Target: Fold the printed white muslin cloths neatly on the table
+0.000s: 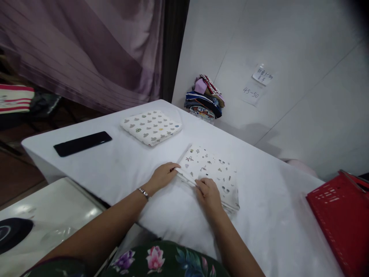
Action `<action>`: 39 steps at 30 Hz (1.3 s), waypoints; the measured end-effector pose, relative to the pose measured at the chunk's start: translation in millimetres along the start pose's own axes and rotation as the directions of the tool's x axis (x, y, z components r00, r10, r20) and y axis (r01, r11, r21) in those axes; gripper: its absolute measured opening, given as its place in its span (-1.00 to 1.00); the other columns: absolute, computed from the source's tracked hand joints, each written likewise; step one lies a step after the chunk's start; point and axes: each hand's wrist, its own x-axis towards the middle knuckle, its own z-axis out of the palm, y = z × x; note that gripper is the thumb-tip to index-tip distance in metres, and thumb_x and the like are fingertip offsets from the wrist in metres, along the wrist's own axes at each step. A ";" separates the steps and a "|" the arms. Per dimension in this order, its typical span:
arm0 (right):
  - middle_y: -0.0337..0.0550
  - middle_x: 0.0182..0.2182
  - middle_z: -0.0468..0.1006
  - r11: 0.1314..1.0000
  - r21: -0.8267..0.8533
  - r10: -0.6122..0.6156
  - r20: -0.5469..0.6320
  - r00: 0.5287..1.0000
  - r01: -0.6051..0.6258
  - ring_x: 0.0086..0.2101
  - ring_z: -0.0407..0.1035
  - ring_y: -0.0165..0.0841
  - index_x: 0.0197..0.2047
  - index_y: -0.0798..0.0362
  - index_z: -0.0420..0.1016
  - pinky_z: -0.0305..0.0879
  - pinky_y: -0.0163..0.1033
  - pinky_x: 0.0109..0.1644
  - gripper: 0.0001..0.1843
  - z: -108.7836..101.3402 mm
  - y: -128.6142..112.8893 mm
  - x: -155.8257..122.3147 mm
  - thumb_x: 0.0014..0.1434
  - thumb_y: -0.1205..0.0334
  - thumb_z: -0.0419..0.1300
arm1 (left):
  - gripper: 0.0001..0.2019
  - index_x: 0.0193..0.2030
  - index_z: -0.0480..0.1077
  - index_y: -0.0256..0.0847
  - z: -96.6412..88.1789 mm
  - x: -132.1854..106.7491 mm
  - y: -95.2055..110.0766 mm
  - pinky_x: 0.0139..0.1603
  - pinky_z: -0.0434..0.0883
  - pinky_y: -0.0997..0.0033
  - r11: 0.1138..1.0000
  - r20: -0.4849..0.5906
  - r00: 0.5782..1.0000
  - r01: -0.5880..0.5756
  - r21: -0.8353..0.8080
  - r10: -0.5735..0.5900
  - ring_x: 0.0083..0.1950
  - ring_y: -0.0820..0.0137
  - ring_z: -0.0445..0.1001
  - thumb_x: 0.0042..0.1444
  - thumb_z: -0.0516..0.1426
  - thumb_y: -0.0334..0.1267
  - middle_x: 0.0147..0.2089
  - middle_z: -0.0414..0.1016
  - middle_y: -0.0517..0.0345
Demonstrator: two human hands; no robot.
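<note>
A white cloth printed with small motifs lies folded on the white table in front of me. My left hand grips its near left edge, fingers curled onto the fold. My right hand presses on the near edge of the same cloth, fingers bent over it. A second folded white cloth with grey and green shapes lies further back on the table, apart from both hands.
A black phone lies at the table's left. A stack of folded coloured cloths sits at the far corner by the white wall. A red plastic basket stands at the right edge. A lower pale surface adjoins on the left.
</note>
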 end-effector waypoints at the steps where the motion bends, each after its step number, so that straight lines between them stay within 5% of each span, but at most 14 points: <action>1: -0.07 -0.25 0.43 1.000 0.001 -0.005 0.011 1.000 0.005 -0.24 0.25 -0.26 -0.03 0.02 0.45 0.20 -0.16 -0.16 -0.72 -0.5 0.5 -0.3 0.23 0.24 0.03 | -0.67 -0.13 0.47 -0.11 0.2 -0.3 0.0 -0.09 0.32 0.38 1.000 0.003 1.000 -0.004 0.001 0.004 -0.16 0.34 0.41 0.09 -0.06 -0.18 -0.14 0.49 0.19; 11: -0.09 -0.25 0.44 0.998 0.053 0.040 -0.069 0.997 -0.036 -0.22 0.27 -0.27 -0.03 -0.03 0.46 0.20 -0.18 -0.16 -0.69 4.5 2.4 -3.8 0.27 0.26 -0.04 | -0.69 -0.10 0.40 -0.14 2.6 -0.6 -1.6 -0.20 0.34 0.41 0.992 -0.064 0.998 -0.003 -0.130 -0.005 -0.27 0.38 0.41 0.07 0.00 -0.12 -0.24 0.50 0.19; 15: -0.10 -0.27 0.45 1.000 0.023 0.010 -0.047 0.999 -0.009 -0.25 0.26 -0.28 -0.06 -0.04 0.48 0.18 -0.19 -0.19 -0.70 4.7 2.6 -3.2 0.27 0.28 -0.03 | -0.81 -0.23 0.33 -0.11 0.6 -0.7 1.4 -0.36 0.28 0.43 0.997 -0.041 0.996 0.078 -0.015 -0.078 -0.39 0.40 0.39 0.05 0.01 -0.14 -0.43 0.43 0.28; 25: -0.10 -0.32 0.43 1.000 0.002 -0.016 -0.046 0.999 0.016 -0.29 0.25 -0.28 -0.11 -0.01 0.49 0.18 -0.19 -0.23 -0.72 5.0 0.9 -1.8 0.26 0.31 -0.02 | -0.94 -0.34 0.25 -0.11 2.3 -0.8 5.8 -0.41 0.23 0.44 0.981 -0.080 0.986 0.155 0.115 -0.147 -0.39 0.38 0.39 0.01 0.02 -0.26 -0.44 0.41 0.27; 29: -0.10 -0.33 0.42 0.999 0.010 -0.042 -0.085 0.996 0.043 -0.30 0.25 -0.28 -0.12 -0.01 0.48 0.18 -0.19 -0.25 -0.74 7.2 0.6 -2.3 0.24 0.33 -0.01 | -0.80 -0.24 0.31 -0.13 1.7 -4.6 3.2 -0.24 0.34 0.40 0.995 -0.128 0.990 -0.053 0.088 0.064 -0.20 0.36 0.41 -0.03 0.00 -0.38 -0.20 0.45 0.16; 33: -0.10 -0.33 0.41 0.999 0.031 -0.041 -0.108 0.993 0.044 -0.30 0.26 -0.29 -0.12 -0.03 0.47 0.19 -0.19 -0.25 -0.75 11.9 1.7 -3.4 0.24 0.33 0.00 | -0.68 -0.10 0.35 -0.14 5.0 -9.9 6.0 0.12 0.22 0.28 0.898 -0.131 0.893 -0.407 0.170 0.430 0.12 0.31 0.26 -0.01 0.00 -0.45 0.07 0.35 0.08; 39: -0.10 -0.29 0.44 0.985 0.167 0.042 -0.059 0.997 -0.032 -0.26 0.29 -0.29 -0.10 -0.01 0.49 0.24 -0.18 -0.19 -0.72 9.1 0.9 -3.0 0.17 0.37 0.04 | -0.82 -0.18 0.42 -0.09 12.2 -10.0 10.0 0.01 0.23 0.20 0.843 0.096 0.871 -0.490 0.223 0.482 -0.05 0.34 0.35 0.19 0.00 -0.26 -0.13 0.46 0.16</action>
